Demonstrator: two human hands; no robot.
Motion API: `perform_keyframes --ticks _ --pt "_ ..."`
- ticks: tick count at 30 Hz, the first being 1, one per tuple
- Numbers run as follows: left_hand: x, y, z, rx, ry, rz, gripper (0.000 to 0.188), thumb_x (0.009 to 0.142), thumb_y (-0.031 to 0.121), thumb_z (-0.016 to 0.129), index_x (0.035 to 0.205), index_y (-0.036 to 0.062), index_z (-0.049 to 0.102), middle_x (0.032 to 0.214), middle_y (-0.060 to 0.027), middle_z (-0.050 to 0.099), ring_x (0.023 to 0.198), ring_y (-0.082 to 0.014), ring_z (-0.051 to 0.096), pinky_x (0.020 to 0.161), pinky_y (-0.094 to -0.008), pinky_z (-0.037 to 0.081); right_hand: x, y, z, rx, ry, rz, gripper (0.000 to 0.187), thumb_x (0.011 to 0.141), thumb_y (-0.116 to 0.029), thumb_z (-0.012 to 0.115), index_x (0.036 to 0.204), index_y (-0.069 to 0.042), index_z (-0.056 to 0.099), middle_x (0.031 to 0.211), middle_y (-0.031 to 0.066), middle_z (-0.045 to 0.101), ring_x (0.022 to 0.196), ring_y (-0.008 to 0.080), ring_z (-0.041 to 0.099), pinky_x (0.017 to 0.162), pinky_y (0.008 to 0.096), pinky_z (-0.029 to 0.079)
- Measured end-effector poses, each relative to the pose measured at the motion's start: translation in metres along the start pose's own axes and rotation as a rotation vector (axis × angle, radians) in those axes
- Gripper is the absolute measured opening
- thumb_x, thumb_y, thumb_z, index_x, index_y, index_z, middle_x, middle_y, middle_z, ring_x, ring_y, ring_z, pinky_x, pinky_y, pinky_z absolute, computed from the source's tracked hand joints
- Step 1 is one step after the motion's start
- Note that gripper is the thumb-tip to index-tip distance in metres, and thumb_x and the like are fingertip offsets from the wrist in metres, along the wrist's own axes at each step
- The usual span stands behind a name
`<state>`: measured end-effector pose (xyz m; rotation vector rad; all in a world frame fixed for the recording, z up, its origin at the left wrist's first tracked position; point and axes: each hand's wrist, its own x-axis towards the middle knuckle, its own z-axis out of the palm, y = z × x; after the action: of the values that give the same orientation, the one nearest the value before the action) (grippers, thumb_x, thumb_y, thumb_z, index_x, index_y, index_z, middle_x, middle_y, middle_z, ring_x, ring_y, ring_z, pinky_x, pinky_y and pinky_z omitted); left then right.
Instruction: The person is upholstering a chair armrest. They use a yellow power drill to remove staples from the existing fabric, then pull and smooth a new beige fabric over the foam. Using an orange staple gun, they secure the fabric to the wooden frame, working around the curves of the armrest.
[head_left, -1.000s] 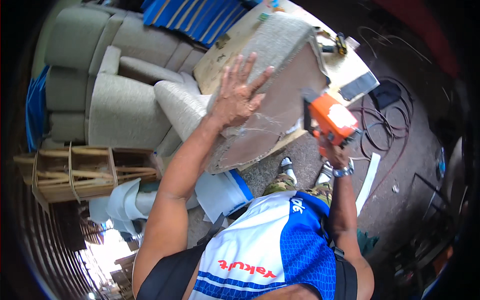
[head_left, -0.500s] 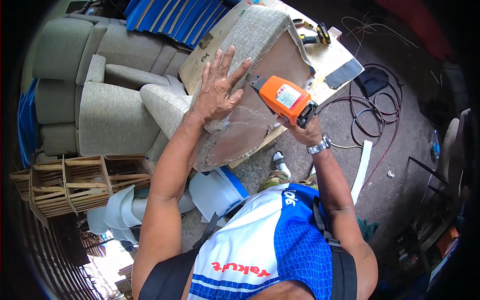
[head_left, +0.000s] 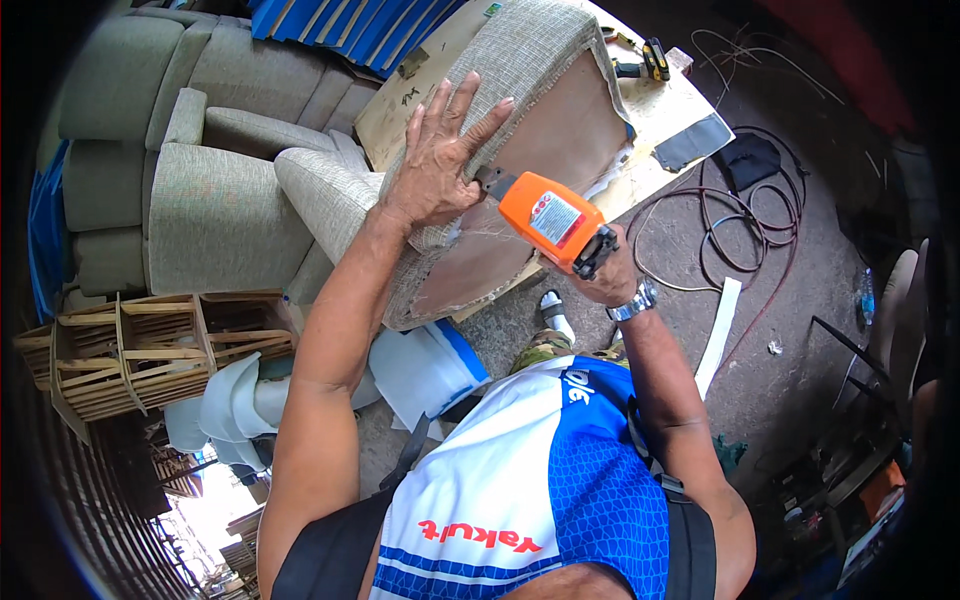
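A grey woven upholstered furniture piece [head_left: 525, 60] lies tilted on the wooden table, its brown underside [head_left: 560, 125] facing up and its fabric edge frayed. My left hand [head_left: 440, 160] presses on the fabric near that edge with fingers spread, gripping nothing. In my right hand [head_left: 605, 280] is an orange staple gun [head_left: 545, 215], held by its handle. The gun's nose meets the fabric edge right beside my left hand; whether it touches the fabric is hard to tell. Most of the right-hand fingers are hidden behind the tool.
On the table [head_left: 660, 130] lie a yellow-black hand tool [head_left: 650, 62] and a dark flat pad [head_left: 692, 145]. A coiled hose [head_left: 750, 225] rests on the floor at right. Grey sofas [head_left: 225, 215], wooden frames [head_left: 130, 350] and a white-blue roll [head_left: 430, 365] stand left.
The staple gun has shifted slightly left and down, its nose now closer to my left hand. My left hand stays on the fabric, fingers still spread. The whole view has moved a little.
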<state>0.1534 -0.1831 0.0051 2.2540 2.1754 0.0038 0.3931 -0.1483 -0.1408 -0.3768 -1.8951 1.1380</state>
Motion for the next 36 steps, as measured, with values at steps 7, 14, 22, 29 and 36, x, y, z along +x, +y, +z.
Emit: perform_keyframes --ticks 7,14,22,29,36 --pt "-0.003 0.01 -0.013 -0.025 -0.052 -0.008 0.094 0.074 0.04 0.074 0.157 0.038 0.03 0.17 -0.0072 0.007 0.154 -0.0399 0.009 0.121 -0.0615 0.012 -0.014 0.014 -0.014 0.014 0.048 0.126 0.034 0.078 -0.027 0.082 0.103 -0.007 0.069 0.082 0.0108 0.071 0.074 0.0298 0.071 0.068 0.0386 0.055" --pt "0.002 0.01 -0.004 -0.063 0.053 -0.052 0.068 0.085 0.025 0.064 0.15 0.0306 0.048 0.166 -0.013 0.022 0.154 -0.0369 0.017 0.121 -0.0578 0.013 -0.043 0.14 -0.006 -0.246 0.236 0.698 0.073 0.088 -0.021 0.063 0.15 0.0 0.03 0.111 0.0283 0.064 0.098 0.0449 0.065 0.083 0.0514 0.052" --pt "0.004 0.007 0.0 -0.163 0.146 -0.004 0.063 0.08 0.013 0.069 0.142 0.0189 0.058 0.161 -0.016 0.034 0.152 -0.0363 0.024 0.122 -0.0518 0.017 -0.002 0.308 -0.015 -0.792 0.015 0.941 0.075 0.089 -0.021 0.059 0.156 -0.015 0.026 0.112 0.0328 0.06 0.096 0.0455 0.065 0.082 0.0548 0.054" --pt "0.003 0.005 0.001 -0.166 0.135 0.001 0.062 0.082 0.015 0.07 0.142 0.0162 0.058 0.161 -0.0171 0.033 0.152 -0.0364 0.023 0.121 -0.0519 0.017 -0.009 0.358 -0.009 -0.527 0.214 0.612 0.046 0.092 -0.024 0.059 0.135 -0.007 0.056 0.131 0.0212 0.061 0.115 0.0411 0.061 0.098 0.0482 0.049" --pt "-0.004 -0.012 -0.011 -0.407 0.092 0.033 0.058 0.091 0.037 0.058 0.145 0.0143 0.054 0.161 -0.0112 0.036 0.152 -0.0328 0.023 0.122 -0.0534 0.011 -0.004 0.114 0.075 0.081 0.549 0.782 0.033 0.106 -0.028 0.051 0.104 0.001 0.067 0.09 0.0114 0.071 0.082 0.0183 0.066 0.076 0.0329 0.052"
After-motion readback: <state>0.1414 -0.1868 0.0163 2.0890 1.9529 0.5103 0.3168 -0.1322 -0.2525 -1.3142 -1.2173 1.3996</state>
